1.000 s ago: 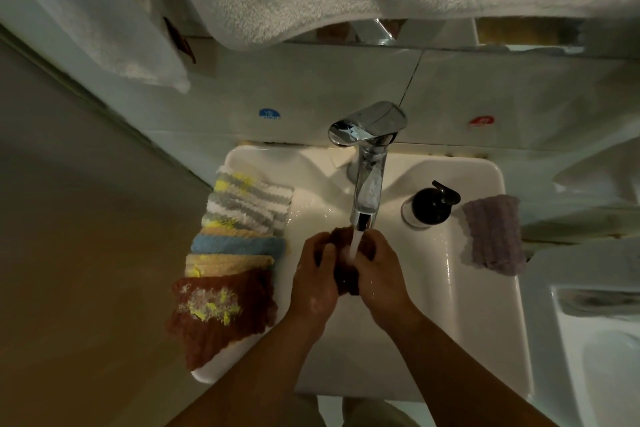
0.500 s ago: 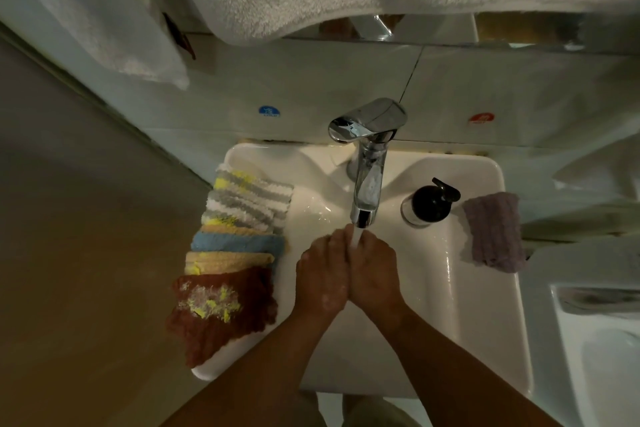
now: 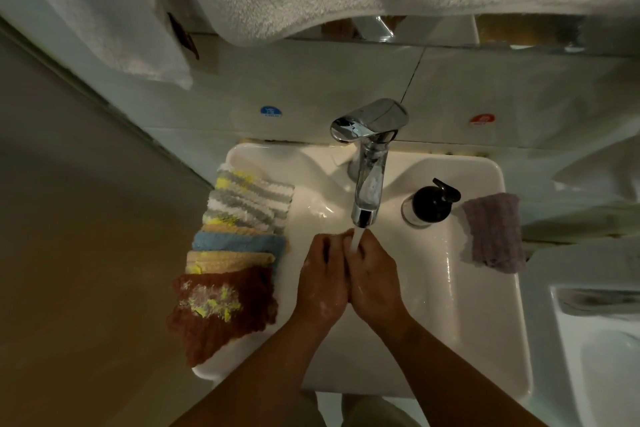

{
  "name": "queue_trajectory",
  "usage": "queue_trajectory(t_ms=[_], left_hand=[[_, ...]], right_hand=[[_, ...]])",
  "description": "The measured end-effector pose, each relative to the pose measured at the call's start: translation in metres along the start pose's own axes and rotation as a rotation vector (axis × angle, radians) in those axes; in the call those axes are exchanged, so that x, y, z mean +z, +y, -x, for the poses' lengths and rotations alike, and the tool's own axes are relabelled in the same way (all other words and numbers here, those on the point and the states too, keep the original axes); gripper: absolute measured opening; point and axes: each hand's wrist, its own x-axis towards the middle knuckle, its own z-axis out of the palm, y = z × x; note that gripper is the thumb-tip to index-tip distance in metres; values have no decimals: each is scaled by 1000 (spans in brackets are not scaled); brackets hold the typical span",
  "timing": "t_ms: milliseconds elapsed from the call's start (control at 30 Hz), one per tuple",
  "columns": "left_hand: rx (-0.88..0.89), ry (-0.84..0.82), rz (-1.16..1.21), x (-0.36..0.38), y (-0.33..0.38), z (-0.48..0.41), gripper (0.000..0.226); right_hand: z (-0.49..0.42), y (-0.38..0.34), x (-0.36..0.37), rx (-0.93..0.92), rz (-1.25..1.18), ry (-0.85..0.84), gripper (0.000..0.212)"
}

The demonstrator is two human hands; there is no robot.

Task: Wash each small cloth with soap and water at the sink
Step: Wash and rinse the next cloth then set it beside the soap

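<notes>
Both hands have closed together since one second ago, and the dark cloth that showed between them then is now covered. The left hand [image 3: 322, 277] and the right hand [image 3: 375, 279] press side to side over the basin of the sink [image 3: 485, 340]. Their fingers are curled inward, it seems around this dark cloth, directly under the stream [image 3: 356, 241] from the tap [image 3: 369, 184]. Because the dark cloth is hidden, its long axis and direction cannot be told.

The risk is mostly water. The stream falls on the knuckles and may splash onto the row of cloths [image 3: 239, 243] waiting on the left rim, just beside the left hand. The brown cloth [image 3: 221, 308] at the near end hangs over the outer edge, so a touch of the forearm could pull it down. The soapy cloth may also slip out if the hands relax. The soap dispenser [image 3: 431, 203] stands near the right hand and could be knocked.

The row runs from near to far along the rim, and each cloth lies across it. The purple cloth [image 3: 493, 232] on the right rim has its long axis pointing roughly toward the person.
</notes>
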Motion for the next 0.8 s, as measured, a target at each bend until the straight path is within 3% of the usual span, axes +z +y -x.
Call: queue_trajectory(t_ms=[100, 200, 300, 367, 433, 600, 800], left_hand=[[290, 68, -423, 2, -7, -8, 28], [313, 67, -582, 3, -3, -14, 25], [183, 36, -372, 3, 4, -16, 32], [-56, 29, -14, 3, 9, -11, 38], [-155, 24, 170, 0, 11, -6, 29], [-174, 1, 246, -8, 5, -2, 18], [-165, -78, 233, -15, 17, 18, 13]], right_hand=[[-9, 2, 1, -64, 216, 87, 21], [-16, -5, 0, 40, 126, 51, 27], [-16, -10, 1, 17, 159, 70, 35], [-14, -12, 0, 72, 27, 96, 36], [-12, -13, -2, 120, -68, 87, 31], [0, -15, -6, 144, -174, 2, 18], [19, -30, -22, 192, -306, -16, 16]])
